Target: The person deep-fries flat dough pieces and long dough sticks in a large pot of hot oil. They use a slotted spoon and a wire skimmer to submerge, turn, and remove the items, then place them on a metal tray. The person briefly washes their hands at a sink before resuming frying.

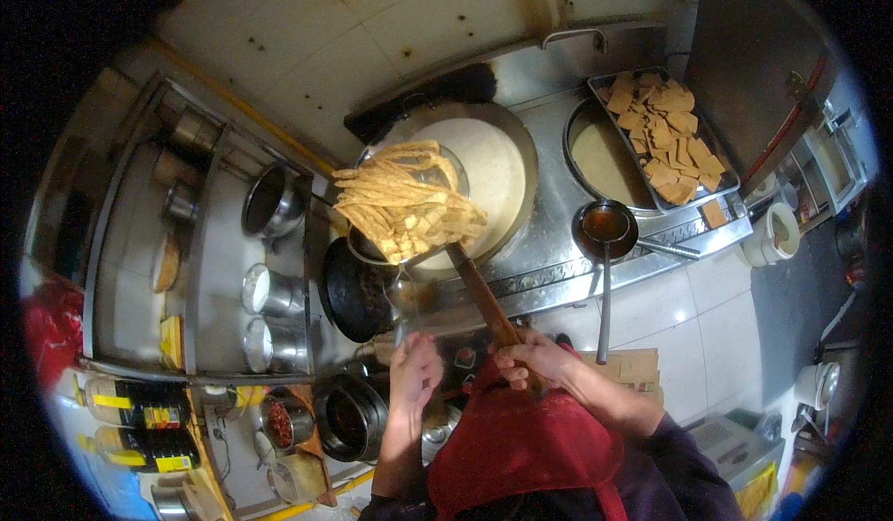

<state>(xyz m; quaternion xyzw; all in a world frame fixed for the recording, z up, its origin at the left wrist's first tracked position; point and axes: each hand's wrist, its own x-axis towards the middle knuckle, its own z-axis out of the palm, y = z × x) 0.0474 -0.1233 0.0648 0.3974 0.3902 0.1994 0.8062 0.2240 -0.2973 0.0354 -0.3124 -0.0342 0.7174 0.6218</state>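
Note:
My right hand (534, 360) is closed around a long wooden handle (481, 294) that slants up to a wide metal-rimmed strainer (366, 257). Strips and chunks of golden, fried-looking food (411, 203) are heaped on the strainer, above the left part of a large wok (527, 172). Pale, milky liquid (492, 165) fills much of the wok. My left hand (417, 367) is curled around the lower end of a thin metal handle (401, 305), which rises toward the strainer's near rim. The heap hides where that handle ends.
Right of the wok, a tray of flat brown pieces (666, 137) rests partly over a pot of cloudy liquid (600, 148). A ladle (605, 270) lies in a bowl of dark liquid (589, 224) at the stove's front edge. Metal shelving (199, 242) with pots stands at left.

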